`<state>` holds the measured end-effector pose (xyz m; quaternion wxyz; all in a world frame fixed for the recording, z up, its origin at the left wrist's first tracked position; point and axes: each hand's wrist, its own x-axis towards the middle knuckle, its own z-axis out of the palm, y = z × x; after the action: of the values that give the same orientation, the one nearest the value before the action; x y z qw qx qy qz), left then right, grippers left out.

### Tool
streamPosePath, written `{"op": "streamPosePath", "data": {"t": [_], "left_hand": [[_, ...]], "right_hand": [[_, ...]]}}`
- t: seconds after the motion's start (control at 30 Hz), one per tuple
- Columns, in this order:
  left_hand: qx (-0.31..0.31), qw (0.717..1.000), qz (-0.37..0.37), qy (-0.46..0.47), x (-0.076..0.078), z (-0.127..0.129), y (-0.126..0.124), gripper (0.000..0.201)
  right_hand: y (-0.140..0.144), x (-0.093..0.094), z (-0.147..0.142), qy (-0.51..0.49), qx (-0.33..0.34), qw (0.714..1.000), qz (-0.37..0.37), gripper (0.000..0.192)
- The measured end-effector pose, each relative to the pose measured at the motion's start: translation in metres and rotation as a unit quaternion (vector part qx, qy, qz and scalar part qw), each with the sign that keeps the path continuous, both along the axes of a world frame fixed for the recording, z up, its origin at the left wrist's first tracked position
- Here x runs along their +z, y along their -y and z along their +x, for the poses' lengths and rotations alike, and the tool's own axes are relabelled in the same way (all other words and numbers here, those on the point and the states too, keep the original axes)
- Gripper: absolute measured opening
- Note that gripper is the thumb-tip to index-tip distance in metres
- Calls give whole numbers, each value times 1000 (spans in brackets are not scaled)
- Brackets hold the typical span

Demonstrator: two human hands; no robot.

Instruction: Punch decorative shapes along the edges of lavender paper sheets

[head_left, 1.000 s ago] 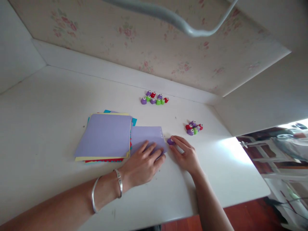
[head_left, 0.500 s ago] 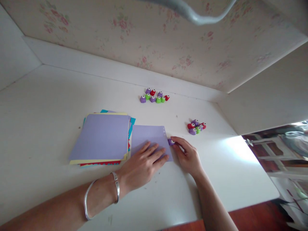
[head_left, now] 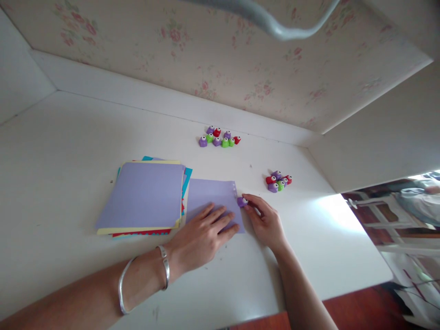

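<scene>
At frame centre, right hand [head_left: 266, 221] pinched a small purple plastic punch [head_left: 242, 200] against the lilac paper sheet's [head_left: 213, 196] right edge, left hand [head_left: 202, 233] spread flat on it.

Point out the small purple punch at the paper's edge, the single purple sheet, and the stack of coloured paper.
purple punch [head_left: 242, 201]: head view, on its top.
single purple sheet [head_left: 209, 195]: head view, bare upper middle.
stack of coloured paper [head_left: 146, 195]: head view, top purple sheet's centre.

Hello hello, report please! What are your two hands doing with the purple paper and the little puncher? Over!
Left hand flat on loose purple paper sheet. Right hand pinching small purple craft punch at sheet's right edge. Nothing blocking.
</scene>
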<state>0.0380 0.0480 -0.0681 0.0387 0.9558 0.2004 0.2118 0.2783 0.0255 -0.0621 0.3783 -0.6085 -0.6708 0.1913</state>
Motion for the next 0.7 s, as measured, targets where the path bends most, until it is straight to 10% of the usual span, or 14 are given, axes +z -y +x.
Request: {"op": "streamPosePath", "data": {"t": [0.7], "left_hand": [[-4, 999, 33, 0, 2, 2, 1, 34]], "right_hand": [[0, 7, -15, 56, 13, 997, 58, 22]]}}
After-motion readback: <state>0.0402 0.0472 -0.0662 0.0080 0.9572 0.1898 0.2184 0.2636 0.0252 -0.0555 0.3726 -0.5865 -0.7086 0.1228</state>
